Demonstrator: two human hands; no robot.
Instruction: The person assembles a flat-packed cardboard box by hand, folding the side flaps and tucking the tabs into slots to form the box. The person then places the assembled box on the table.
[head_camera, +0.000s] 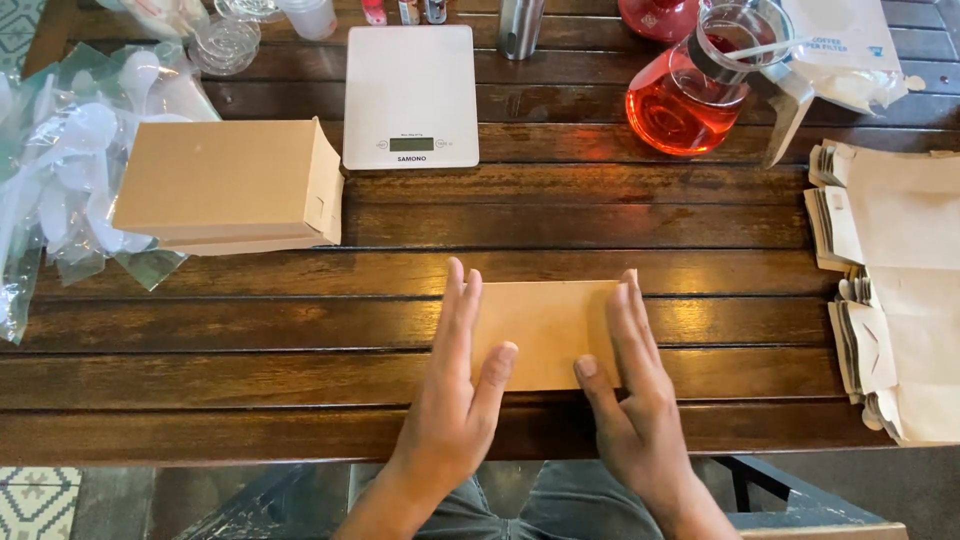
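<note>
A: Where was the flat cardboard piece (545, 330)?

B: Near middle of the desk (300, 350), left hand (455, 385) and right hand (630, 385) pressing its ends, fingers spread. Looked unfolded; one finished box (225, 185) sat far left.

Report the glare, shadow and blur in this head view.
Head view: pale glare streaks on the wooden table planks; bright sheen on the plastic wrap; soft shadows under both hands, left hand and right hand, on the flat cardboard piece; focus mostly sharp, the far edge slightly soft.
</note>
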